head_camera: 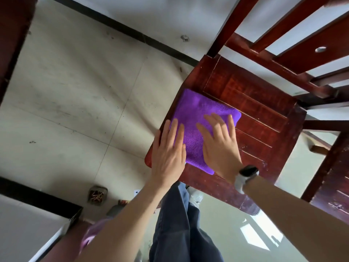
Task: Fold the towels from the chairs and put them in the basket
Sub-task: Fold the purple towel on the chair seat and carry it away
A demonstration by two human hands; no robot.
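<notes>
— What can't you make out here?

— No basket shows anywhere. The chair (255, 114) is cut off: its slatted back runs out of the top right corner, and a second piece of dark wood furniture (332, 188) at the right edge is only partly in view. Small objects on the floor (66, 91) near the person's legs are too blurred to name.

— And the count?

— One purple towel (196, 118), folded into a square, lying on the chair seat's near left corner. Two hands, both flat with fingers straight. The left hand (168, 150) rests on the towel's left edge, partly overlapping the seat rim. The right hand (219, 140), beside it, presses on the towel's right half; its grip is spread, not pinching. One watch (245, 175) sits on the right wrist.
</notes>
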